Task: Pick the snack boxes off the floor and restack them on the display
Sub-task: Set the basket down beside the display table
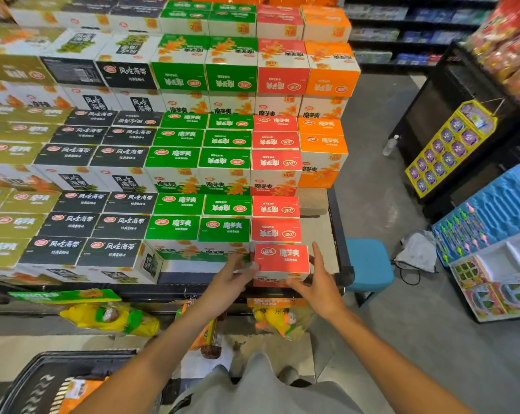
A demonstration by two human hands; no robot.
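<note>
You are standing at the stepped display (337,234) of snack boxes, and both of your hands are meeting at a single red box (281,259) low and just right of centre in the frame. Your left hand (228,283) is lying against the box's left side with the fingers stretched out and fairly straight. Your right hand (320,286) is cupping the right side, fingers extended upward along the box's edge and thumb reaching in under its front. Neither hand is curling tightly around it; the box is sitting between your two palms.

The red box is resting at the front of the lowest step, directly in front of two more red boxes (276,218) in the same column. To its left, the green boxes (199,216) are filling the neighbouring columns, with black boxes (82,222) further left. An orange column (323,144) is standing higher up, right of the red ones. A blue stool (369,264) is sitting just right of the display's corner, and a dark basket (52,380) is showing at the lower left.
</note>
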